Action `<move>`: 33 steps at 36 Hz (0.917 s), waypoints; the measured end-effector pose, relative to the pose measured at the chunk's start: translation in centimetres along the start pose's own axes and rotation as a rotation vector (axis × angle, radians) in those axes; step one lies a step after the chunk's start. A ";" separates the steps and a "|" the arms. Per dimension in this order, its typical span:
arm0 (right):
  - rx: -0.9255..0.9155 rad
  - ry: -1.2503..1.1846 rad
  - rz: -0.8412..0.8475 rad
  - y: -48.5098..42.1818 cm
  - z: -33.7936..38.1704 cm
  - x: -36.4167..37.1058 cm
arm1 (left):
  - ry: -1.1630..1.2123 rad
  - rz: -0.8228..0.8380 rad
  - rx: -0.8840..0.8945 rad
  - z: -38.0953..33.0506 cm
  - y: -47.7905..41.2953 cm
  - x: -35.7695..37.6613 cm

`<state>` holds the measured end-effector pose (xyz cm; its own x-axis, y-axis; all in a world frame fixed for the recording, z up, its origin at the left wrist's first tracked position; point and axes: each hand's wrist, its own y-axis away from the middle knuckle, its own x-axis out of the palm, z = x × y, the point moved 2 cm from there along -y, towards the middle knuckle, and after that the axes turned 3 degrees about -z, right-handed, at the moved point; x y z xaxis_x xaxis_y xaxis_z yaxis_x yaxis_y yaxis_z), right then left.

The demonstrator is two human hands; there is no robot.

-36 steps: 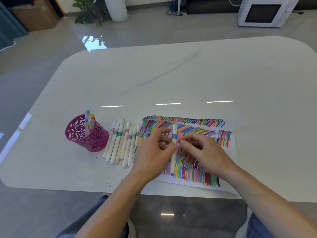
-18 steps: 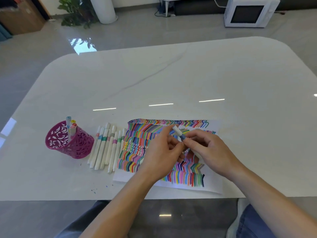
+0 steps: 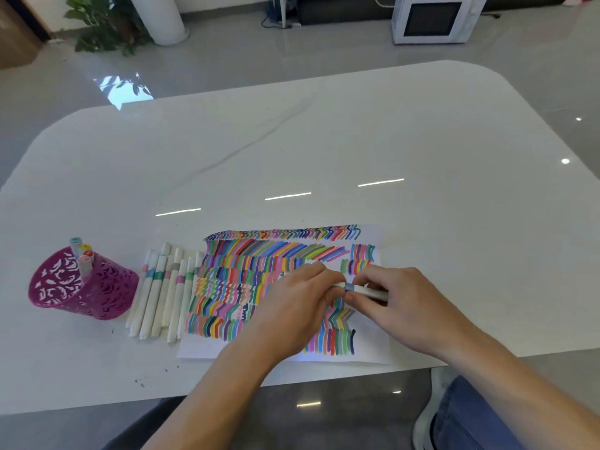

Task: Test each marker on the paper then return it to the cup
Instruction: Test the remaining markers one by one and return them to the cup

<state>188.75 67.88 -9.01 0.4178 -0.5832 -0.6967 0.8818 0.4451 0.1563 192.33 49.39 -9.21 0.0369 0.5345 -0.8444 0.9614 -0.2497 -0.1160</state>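
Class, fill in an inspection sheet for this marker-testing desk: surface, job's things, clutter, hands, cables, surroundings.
Surface: white glossy table, light glare streaks.
Job's things: striped paper; pink cup holding three markers; marker row lying between cup and paper.
Clutter: small ink specks near front edge.
Hands: left hand and right hand both pinch the blue-banded marker, horizontal over the paper.
Cables: cable on floor by far wall.
Surroundings: microwave on the floor; plant beyond the table.

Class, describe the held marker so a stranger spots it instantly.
On the white marble table lies a paper sheet covered in coloured strokes. Over it, the left hand and right hand pinch a white marker with a blue band; the white markers beside the pink perforated cup lie untouched.
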 end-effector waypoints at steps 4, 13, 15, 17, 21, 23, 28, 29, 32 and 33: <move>-0.001 0.067 0.035 0.4 -0.3 -0.1 | 0.029 -0.052 -0.007 -0.4 -0.1 0.2; 0.011 0.144 0.069 0.9 0.2 -0.5 | 0.098 -0.097 -0.047 -0.9 -0.1 0.2; 0.003 0.156 0.065 0.9 0.1 -0.4 | 0.104 -0.097 -0.052 -0.9 -0.1 0.2; -0.004 0.172 0.071 1.0 -0.1 -0.2 | 0.118 -0.094 -0.071 -0.8 0.1 0.4; -0.030 0.179 0.041 0.9 -0.4 -0.2 | 0.151 -0.088 -0.097 -0.7 0.1 0.2; -0.031 0.177 0.041 0.9 -0.2 -0.3 | 0.161 -0.088 -0.098 -0.8 0.0 -0.1; -0.056 0.208 0.020 0.9 -0.6 -0.2 | 0.163 -0.101 -0.092 -0.9 0.0 0.0; -0.058 0.215 0.013 0.9 -0.7 -0.2 | 0.162 -0.105 -0.093 -0.8 0.0 0.0; -0.050 0.230 0.028 0.9 -0.4 -0.3 | 0.162 -0.108 -0.095 -0.9 -0.1 0.1; -0.039 0.221 0.023 0.9 -0.3 -0.5 | 0.163 -0.117 -0.100 -0.9 -0.1 0.0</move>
<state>189.28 68.77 -8.76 0.3762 -0.4112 -0.8303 0.8614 0.4852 0.1500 192.47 50.11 -8.74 -0.0403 0.6805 -0.7316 0.9837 -0.1013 -0.1484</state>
